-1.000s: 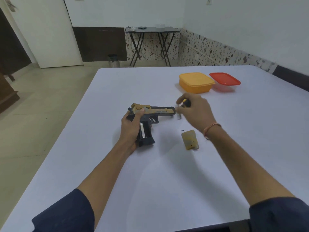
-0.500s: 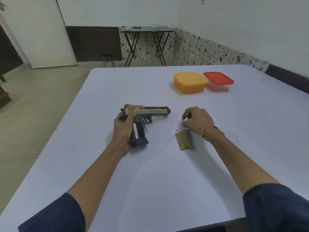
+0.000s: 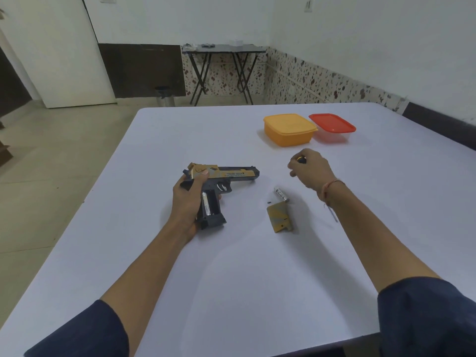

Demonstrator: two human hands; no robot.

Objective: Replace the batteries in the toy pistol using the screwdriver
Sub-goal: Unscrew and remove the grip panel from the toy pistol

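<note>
Toy pistol [image 3: 231, 173] gripped in left hand [image 3: 188, 199]; right hand [image 3: 313, 168], apart, clutches probably a screwdriver [image 3: 300, 159].

A plain, sparsely furnished room, home or office unclear: white walls [image 3: 360, 34] above speckled terrazzo skirting [image 3: 309, 81], beige tiled floor [image 3: 51, 155], a white door [image 3: 59, 47], a folding table [image 3: 224, 48] at the far wall, a small metal bin [image 3: 164, 96] nearby.

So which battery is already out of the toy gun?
The silver battery lying loose on the table, beside the gold cover. The other battery sits inside the toy pistol's open grip.
</note>
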